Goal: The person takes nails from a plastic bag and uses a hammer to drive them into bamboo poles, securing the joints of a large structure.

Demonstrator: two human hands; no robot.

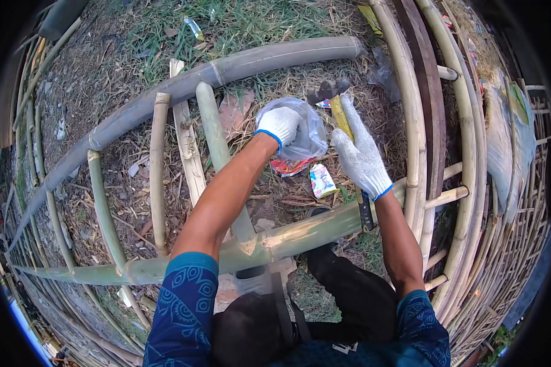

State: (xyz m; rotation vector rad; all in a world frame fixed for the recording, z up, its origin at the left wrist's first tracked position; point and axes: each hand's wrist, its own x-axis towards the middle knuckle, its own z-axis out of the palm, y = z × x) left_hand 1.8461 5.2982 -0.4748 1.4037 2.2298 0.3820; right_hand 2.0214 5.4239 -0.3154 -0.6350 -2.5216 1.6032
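Right now my left hand (280,124) is buried in the mouth of a clear plastic bag (306,137), fingers curled down inside so I cannot tell what, if anything, they have pinched; the bag sits on the straw just past the near bamboo pole (300,233), at about twelve o'clock from my chest. My right hand (361,156) is just beside the bag at three o'clock, fingers spread flat and open, lying over the yellow handle of a hammer (329,90) without closing on it. The hammer's long axis runs from eleven o'clock, where the dark head lies, back toward five o'clock under my palm, so the right hand is the nearer one to it. Between both hands, toward six o'clock, lie a small printed packet (322,181) and a red wrapper (288,166); their print is too small to read. Farther out, the thick curved pole (226,72) arcs across at twelve o'clock
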